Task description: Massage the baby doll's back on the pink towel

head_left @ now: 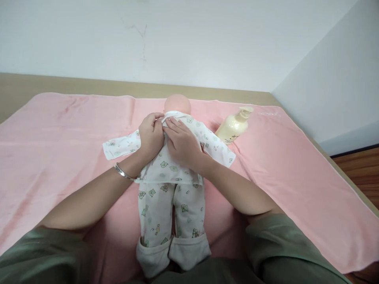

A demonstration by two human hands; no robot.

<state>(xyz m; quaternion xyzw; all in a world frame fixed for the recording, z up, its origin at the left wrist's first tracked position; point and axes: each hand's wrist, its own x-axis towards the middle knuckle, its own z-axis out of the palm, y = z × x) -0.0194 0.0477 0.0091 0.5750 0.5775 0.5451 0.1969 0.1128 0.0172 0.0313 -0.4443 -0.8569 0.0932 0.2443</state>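
Note:
A baby doll [177,103] lies on a pink blanket, its bald head toward the wall. It wears a white printed top [171,169] and matching trousers [188,205] with folded cuffs. At the left side of the top's neckline, my left hand [152,134] is closed on the fabric, a silver bangle on its wrist. My right hand [182,141] lies on the upper chest beside it, fingers extended over the cloth near the collar. The fingertips of both hands are close together. The doll's sleeves spread out to either side.
A pale yellow pump bottle [233,126] leans on its side by the right sleeve. The pink blanket [59,157] covers most of the wooden surface [97,84]. White walls stand behind and at the right.

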